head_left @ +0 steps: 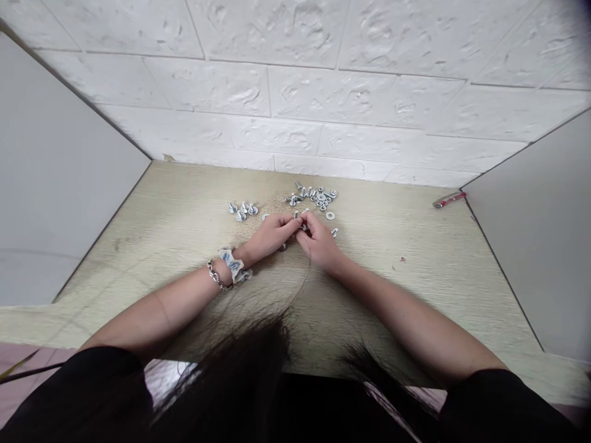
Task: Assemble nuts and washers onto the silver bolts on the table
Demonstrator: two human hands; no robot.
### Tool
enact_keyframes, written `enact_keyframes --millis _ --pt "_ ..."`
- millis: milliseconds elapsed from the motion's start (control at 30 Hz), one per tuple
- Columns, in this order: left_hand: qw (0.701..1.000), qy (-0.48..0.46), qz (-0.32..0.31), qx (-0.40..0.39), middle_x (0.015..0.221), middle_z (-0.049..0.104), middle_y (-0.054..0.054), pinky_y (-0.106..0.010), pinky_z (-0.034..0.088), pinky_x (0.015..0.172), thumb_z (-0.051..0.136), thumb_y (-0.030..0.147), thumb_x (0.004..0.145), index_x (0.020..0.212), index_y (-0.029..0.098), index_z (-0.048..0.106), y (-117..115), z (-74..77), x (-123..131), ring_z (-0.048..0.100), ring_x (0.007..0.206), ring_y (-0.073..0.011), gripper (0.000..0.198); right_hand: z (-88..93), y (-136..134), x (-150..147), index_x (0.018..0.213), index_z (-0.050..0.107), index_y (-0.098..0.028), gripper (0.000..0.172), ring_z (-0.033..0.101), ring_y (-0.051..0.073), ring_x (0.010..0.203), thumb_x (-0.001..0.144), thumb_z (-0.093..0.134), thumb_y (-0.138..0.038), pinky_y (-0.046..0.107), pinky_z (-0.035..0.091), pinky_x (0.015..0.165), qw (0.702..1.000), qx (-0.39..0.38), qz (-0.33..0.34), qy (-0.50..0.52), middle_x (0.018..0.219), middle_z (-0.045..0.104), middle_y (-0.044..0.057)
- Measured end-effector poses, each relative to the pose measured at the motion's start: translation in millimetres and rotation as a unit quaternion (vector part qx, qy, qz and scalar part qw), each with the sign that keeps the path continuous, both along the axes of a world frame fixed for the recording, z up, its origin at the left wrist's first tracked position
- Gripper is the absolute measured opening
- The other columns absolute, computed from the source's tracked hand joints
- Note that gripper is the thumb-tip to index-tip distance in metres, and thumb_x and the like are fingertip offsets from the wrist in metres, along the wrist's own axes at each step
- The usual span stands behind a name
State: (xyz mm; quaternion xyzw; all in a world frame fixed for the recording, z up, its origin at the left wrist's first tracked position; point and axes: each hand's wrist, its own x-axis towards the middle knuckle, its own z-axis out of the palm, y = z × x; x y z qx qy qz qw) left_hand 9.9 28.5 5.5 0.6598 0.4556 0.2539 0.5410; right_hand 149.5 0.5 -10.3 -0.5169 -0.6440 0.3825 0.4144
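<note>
My left hand [274, 234] and my right hand [318, 241] meet over the middle of the table, fingertips pinched together. Between them a small silver bolt [296, 215] stands with its shank up; its lower part is hidden by the fingers. Just beyond the hands lies a pile of loose bolts, nuts and washers [322, 197]. A flat washer [330, 216] rests by my right hand, with another bolt [335, 232] near its knuckles. Partly covered by my left hand is one more washer [265, 217].
To the left stands a group of several bolts with washers on them [241, 211], heads down. A red and silver tool or knife [449, 200] lies at the far right. Grey panels [69, 172] flank the wooden table [406, 227], and a white brick wall [295, 86] closes the back.
</note>
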Motion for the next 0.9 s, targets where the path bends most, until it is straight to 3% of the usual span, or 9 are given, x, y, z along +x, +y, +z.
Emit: enact_keyframes --millis 900 --pt "1.000 -0.006 0.002 0.010 0.050 0.038 0.006 -0.018 0.029 0.038 0.048 0.051 0.082 0.060 0.017 0.043 -0.4 0.9 0.2 0.037 0.043 -0.0055 0.041 0.5 -0.4 0.2 0.084 0.047 -0.021 0.010 0.050 0.015 0.067 0.075 0.044 -0.023 0.029 0.038 0.066 1.000 0.007 -0.002 -0.009 0.072 0.056 -0.002"
